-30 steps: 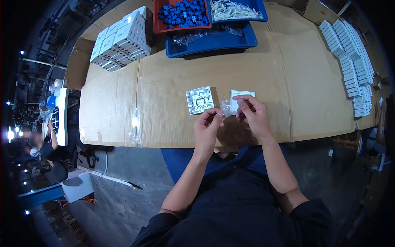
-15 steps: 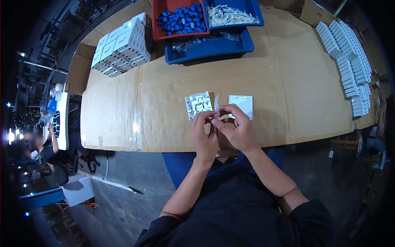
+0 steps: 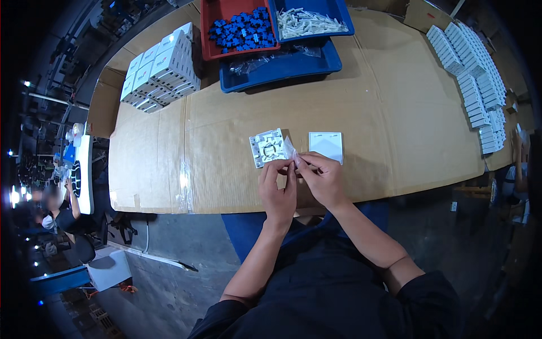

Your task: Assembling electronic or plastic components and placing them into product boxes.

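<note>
A small clear plastic bag [image 3: 289,148] is pinched between the fingertips of both my hands above the near half of the table. My left hand [image 3: 278,189] has its fingers closed at the bag's lower end. Against it, my right hand [image 3: 323,178] grips the same end with thumb and forefinger. Whatever the bag contains is too small to make out. Just beyond my left fingers lies a square white plastic housing [image 3: 267,148], its inner side up, with a dark curved loop in the middle. A plain white square cover [image 3: 326,147] lies beyond my right hand.
Cardboard covers the table [image 3: 237,121]. Stacked white boxes [image 3: 161,70] stand back left. A red bin [image 3: 212,53] of blue parts and a blue bin [image 3: 349,25] of white pieces sit behind a lower blue tray [image 3: 282,76]. Stacked white units [image 3: 474,85] line the right.
The bag has turned and leans left, showing a broader face beside the housing. Both hands keep their pinch, with the right fingers shifted slightly. The whole view has shifted a little.
</note>
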The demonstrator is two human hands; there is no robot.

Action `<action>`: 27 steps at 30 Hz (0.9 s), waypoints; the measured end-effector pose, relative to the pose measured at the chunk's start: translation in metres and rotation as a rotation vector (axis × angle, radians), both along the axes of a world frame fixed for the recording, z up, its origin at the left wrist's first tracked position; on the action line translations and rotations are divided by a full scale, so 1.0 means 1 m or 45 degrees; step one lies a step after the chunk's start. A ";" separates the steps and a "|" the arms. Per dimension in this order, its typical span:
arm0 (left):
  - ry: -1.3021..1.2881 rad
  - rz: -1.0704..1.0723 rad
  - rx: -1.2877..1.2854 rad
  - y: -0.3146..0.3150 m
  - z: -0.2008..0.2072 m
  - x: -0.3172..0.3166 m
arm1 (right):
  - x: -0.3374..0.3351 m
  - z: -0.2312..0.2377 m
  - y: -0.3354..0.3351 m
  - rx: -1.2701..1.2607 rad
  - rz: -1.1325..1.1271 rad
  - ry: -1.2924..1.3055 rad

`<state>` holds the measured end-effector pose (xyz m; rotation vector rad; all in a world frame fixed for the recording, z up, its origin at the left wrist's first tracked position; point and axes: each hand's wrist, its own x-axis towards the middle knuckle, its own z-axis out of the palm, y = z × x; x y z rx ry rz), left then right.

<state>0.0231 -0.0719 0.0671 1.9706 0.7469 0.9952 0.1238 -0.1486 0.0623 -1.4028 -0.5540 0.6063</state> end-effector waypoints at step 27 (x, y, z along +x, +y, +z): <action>-0.439 -0.019 -1.499 0.014 0.001 -0.007 | 0.009 0.006 0.001 0.157 0.087 0.343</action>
